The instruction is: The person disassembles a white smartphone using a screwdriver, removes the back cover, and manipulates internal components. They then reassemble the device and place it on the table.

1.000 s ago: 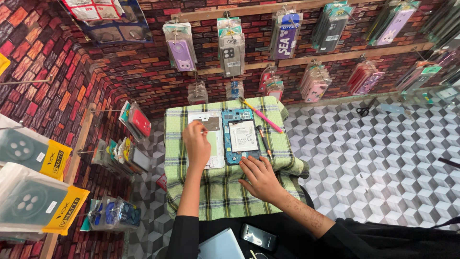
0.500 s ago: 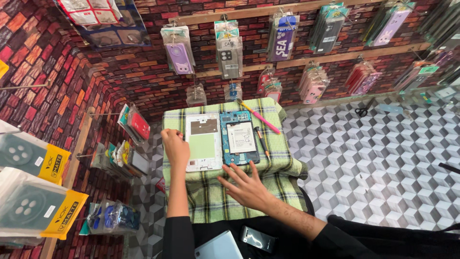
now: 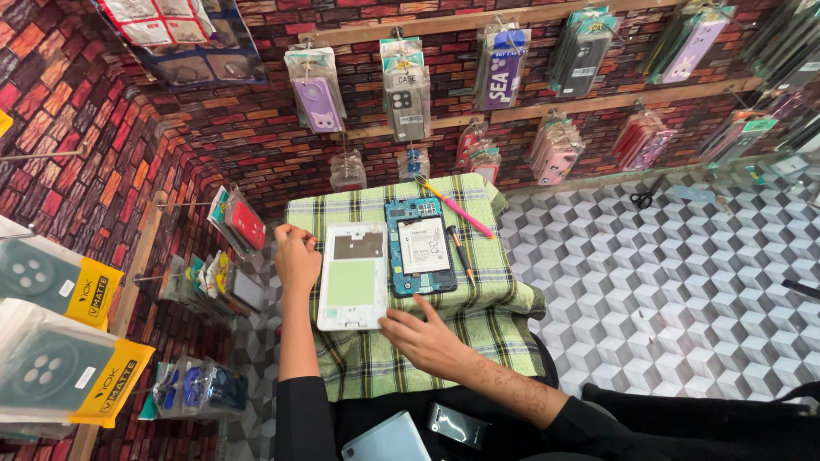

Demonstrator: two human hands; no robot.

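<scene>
Resting fingers, right: the right hand [image 3: 424, 336] lies palm down on the green plaid cloth [image 3: 478, 316], fingers spread and flat, gripping nothing; its fingertips [image 3: 386, 321] sit at the lower right corner of the white tablet back cover [image 3: 354, 275], touching it or just short of it, which I cannot tell.
Left fingers: the left hand [image 3: 295, 259] is curled loosely at the left edge of the same cover, knuckles up; whether the fingers pinch something small is hidden.
White cover: lies flat on the cloth between the two hands, inner side up, with a pale green panel in its lower part and a grey patch above.
Opened tablet: the blue tablet body [image 3: 419, 256] lies just right of the cover, edge to edge or nearly so, its white battery showing.
Tools: a dark screwdriver [image 3: 460, 253] lies just right of the tablet body; a pink pen-like tool [image 3: 462, 211] lies slanted near the cloth's far right corner.
Lap: a dark phone [image 3: 457, 424] and a pale blue tablet [image 3: 391, 440] rest below the cloth.
Wall: packaged phone cases [image 3: 407, 90] hang on a brick-patterned wall [image 3: 102, 119].
</scene>
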